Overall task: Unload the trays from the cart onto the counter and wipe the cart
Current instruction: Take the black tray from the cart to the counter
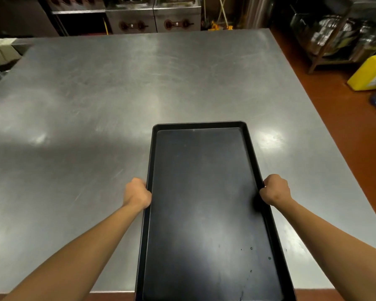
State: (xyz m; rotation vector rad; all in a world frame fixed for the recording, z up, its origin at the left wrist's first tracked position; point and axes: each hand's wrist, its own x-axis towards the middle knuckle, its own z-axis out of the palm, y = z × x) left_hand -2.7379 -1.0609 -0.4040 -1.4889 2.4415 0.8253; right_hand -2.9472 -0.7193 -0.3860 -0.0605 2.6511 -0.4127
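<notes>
a person's left hand (137, 195) and right hand (275, 190) each gripped a long rim of a black tray (204, 213) over the steel counter (96, 116); the unloading step was likely under way; lowering it flat and letting go came next.

A brushed-steel tabletop (139, 88), scuffed and finely scratched, throws back soft patches of light beneath a dark tray (204, 203) with a smooth, dull sheen; beside them, a glossy reddish-brown floor (345, 131) and a yellow plastic jug (367, 74).
</notes>
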